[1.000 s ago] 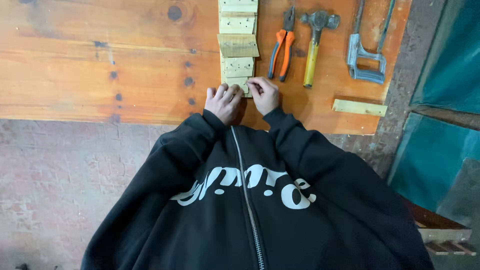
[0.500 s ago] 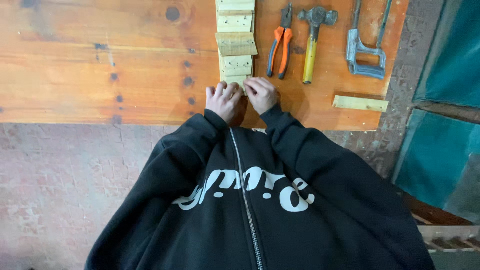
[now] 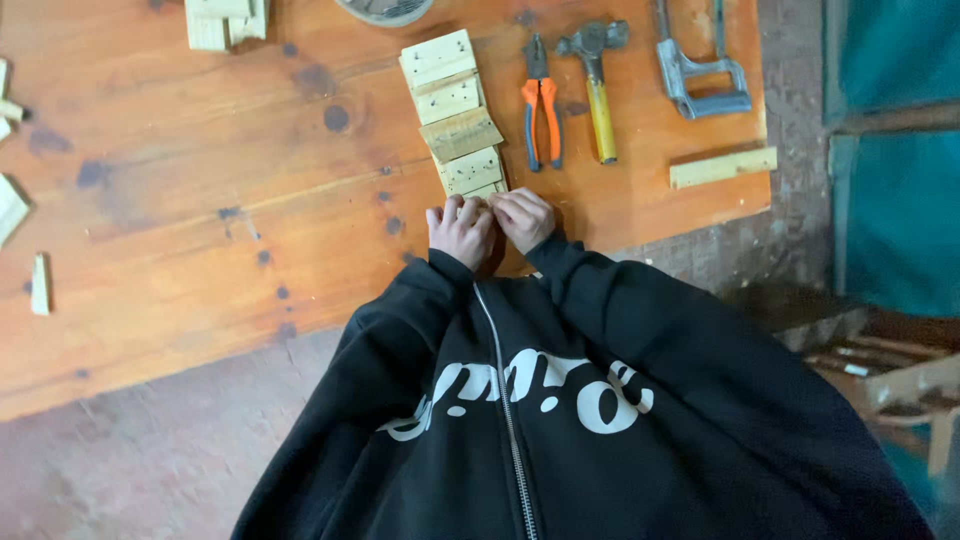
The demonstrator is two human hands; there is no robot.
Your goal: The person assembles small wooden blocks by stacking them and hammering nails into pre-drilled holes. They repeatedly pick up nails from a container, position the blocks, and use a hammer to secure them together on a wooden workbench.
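Both hands sit knuckle to knuckle at the near end of a row of small pale wood blocks point(image 3: 456, 112) on an orange-brown bench point(image 3: 200, 200). The left hand point(image 3: 461, 230) has its fingers curled down onto the nearest block point(image 3: 487, 190), and the right hand point(image 3: 524, 217) is curled the same way, touching the left. They look pinched on something at that block's edge, but whatever it is sits hidden under the fingers, so can't really tell what, if anything, is gripped. The row runs away from the person, about 5 blocks touching, and 1 of them is darker and lies a bit crooked on the others.

Just right of the row are pliers point(image 3: 541, 100) with orange handles, then a hammer point(image 3: 597, 90) with a yellow handle, both lying roughly parallel to the blocks. Further right is a grey metal saw frame point(image 3: 700, 75), and below it a thin wood strip point(image 3: 723, 167) near the bench edge.

More wood offcuts point(image 3: 225, 20) sit at the far left top, and a few scraps point(image 3: 40, 285) lie along the left edge. The person wears a black zip hoodie point(image 3: 520, 400) with white print.
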